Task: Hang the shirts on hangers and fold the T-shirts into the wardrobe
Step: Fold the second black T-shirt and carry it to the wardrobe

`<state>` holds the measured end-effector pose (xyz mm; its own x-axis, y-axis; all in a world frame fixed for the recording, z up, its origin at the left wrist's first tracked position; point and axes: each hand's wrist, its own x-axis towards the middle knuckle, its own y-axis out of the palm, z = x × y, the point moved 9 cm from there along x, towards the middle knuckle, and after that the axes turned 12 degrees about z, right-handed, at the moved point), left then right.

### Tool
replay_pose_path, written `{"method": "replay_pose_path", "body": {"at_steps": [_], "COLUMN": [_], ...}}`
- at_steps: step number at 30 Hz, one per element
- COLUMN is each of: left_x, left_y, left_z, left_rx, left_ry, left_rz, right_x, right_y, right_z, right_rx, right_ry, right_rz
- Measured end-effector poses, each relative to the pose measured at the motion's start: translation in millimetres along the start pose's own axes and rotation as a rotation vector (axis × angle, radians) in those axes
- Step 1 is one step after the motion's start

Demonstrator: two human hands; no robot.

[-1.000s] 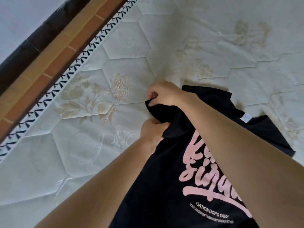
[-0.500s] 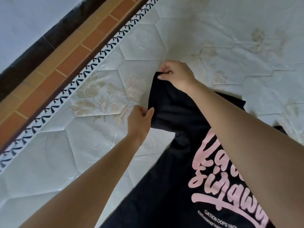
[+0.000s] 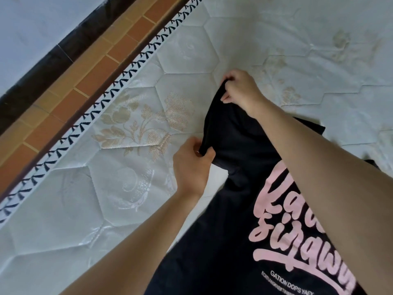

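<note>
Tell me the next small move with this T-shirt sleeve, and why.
Probably lay the sleeve down flat on the mattress, then fold it in over the T-shirt. Both the left hand and right hand pinch its edge and hold it stretched out, while the T-shirt's body already lies print-up.

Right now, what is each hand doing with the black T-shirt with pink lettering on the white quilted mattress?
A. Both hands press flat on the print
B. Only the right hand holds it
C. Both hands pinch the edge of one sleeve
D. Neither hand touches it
C: the left hand and right hand each keep a grip on the sleeve edge of the black T-shirt with pink lettering, spread on the white quilted mattress.
</note>
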<state>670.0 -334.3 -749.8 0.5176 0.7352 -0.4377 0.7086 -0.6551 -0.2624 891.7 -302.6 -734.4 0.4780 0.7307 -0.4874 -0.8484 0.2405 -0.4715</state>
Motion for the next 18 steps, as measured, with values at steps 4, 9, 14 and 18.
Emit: {"method": "replay_pose_path", "body": {"at_steps": [4,9,14,18], "left_x": [-28.8,-66.3,-89.4,-96.3], "left_y": [11.0,66.1,139.3,178.1], "left_z": [-47.9,-103.7,-97.9,-67.2], "left_rx": [0.112,0.389,0.694,0.842], "left_ry": [0.345,0.708,0.905,0.942], "left_rz": [-0.16,-0.185,-0.033,0.145], "right_x": [-24.6,-65.4,-101.6,-120.6], "right_y": [-42.7,-88.7,-126.2,-130.0], "right_z": [-10.3,-62.6,-134.4,-189.1], "right_rx": [0.372,0.567,0.342,0.305], "right_ry": [-0.022,0.023,0.111,0.188], "right_rz": [-0.12,-0.177,-0.28,-0.275]}}
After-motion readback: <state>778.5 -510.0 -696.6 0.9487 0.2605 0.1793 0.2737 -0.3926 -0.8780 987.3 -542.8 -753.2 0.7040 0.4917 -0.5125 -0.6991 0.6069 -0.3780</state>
